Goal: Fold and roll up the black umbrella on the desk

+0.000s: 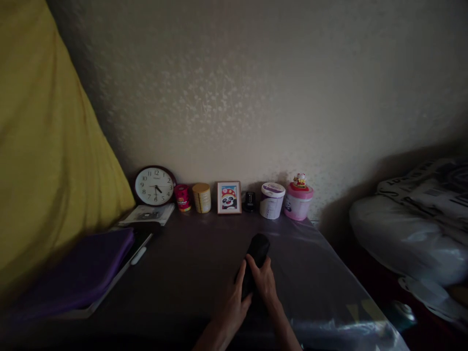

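Both hands are closed around a long black object point(260, 246), held at a slant above the near middle of the table. Its rounded far end points toward the wall; the dim light hides what kind of thing it is. My left hand point(236, 298) grips its lower left side, thumb along the edge. Higher up on the right side, my right hand point(263, 282) wraps it with the thumb lying across the top. The object's near end is partly hidden by the hands.
Along the wall stand a clock point(155, 186), a red can point(182, 198), a yellow-lidded can point(202, 198), a framed panda picture point(229, 198), a white tub point(272, 201) and a pink tub point(298, 204). A purple case point(80, 268) lies left. Bulging bags point(402, 229) are at right.
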`<control>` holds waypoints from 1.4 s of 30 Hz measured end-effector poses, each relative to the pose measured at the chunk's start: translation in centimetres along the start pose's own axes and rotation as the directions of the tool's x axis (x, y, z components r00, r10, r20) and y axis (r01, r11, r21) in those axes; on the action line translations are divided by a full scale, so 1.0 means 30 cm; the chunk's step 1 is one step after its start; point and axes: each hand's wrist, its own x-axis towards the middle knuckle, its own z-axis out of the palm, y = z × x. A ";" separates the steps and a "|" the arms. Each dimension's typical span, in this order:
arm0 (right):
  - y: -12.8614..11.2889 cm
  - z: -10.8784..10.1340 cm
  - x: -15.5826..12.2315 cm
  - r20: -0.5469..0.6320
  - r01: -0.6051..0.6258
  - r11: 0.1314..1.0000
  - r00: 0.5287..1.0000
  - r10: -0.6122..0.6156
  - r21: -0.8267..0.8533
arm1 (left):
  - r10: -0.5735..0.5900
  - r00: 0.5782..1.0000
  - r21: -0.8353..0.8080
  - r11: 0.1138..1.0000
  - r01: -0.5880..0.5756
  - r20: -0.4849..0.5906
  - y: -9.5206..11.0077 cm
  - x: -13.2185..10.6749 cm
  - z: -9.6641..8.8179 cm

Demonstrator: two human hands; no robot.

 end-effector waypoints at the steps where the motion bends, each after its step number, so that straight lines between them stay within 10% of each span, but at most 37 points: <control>1: 0.006 -0.003 -0.002 -0.013 0.059 0.996 0.998 -0.060 -0.063 | -0.004 1.000 0.026 1.000 0.003 0.011 -0.006 0.000 -0.001; 7: 0.029 0.003 -0.009 0.105 0.388 0.866 0.921 -0.375 -0.316 | -0.050 0.999 0.090 0.995 0.049 0.012 -0.036 -0.006 0.009; 16: 0.044 -0.053 0.024 0.500 0.721 0.681 0.638 -0.585 -0.123 | -0.052 0.998 0.250 0.967 0.040 0.041 -0.051 -0.002 0.008; 21: 0.039 -0.056 0.033 0.480 0.635 0.752 0.722 -0.499 -0.174 | -0.033 0.999 0.292 0.956 0.020 0.039 -0.052 -0.005 0.010; 26: 0.015 -0.052 0.048 0.549 0.623 0.772 0.691 -0.470 -0.123 | -0.026 0.999 0.270 0.963 0.016 0.033 -0.044 -0.008 0.003; 32: 0.048 -0.092 0.036 0.419 0.300 0.949 0.852 -0.314 0.101 | -0.044 0.997 0.252 0.967 0.028 0.057 -0.037 -0.008 -0.007; 42: 0.041 -0.152 0.019 0.465 0.187 0.973 0.855 -0.230 0.137 | -0.082 0.993 0.399 0.916 0.042 0.084 -0.010 -0.009 -0.016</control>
